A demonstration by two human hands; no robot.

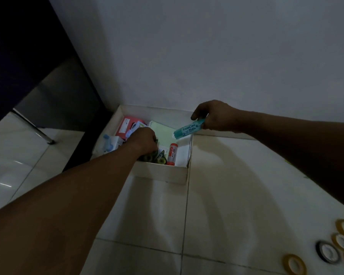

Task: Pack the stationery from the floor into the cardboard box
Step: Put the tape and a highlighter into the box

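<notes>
Floor [226,195]: pale tiles, dimly lit; a white wall lies beyond.
Cardboard box [161,172]: an open white box is set against the far wall, already part filled with a green pad, a pink pack and an orange glue stick [172,153].
Tape rolls [326,251]: several are left unpacked on the floor at near right.
Left hand [142,140]: reached down inside the box among dark items; whether anything is gripped cannot be told.
Right hand [214,118]: a teal tube [189,129] is pinched by one end over the box's right rim.
Advice: the tube is best lowered flat into the gap beside the glue stick, once the left hand is clear.
</notes>
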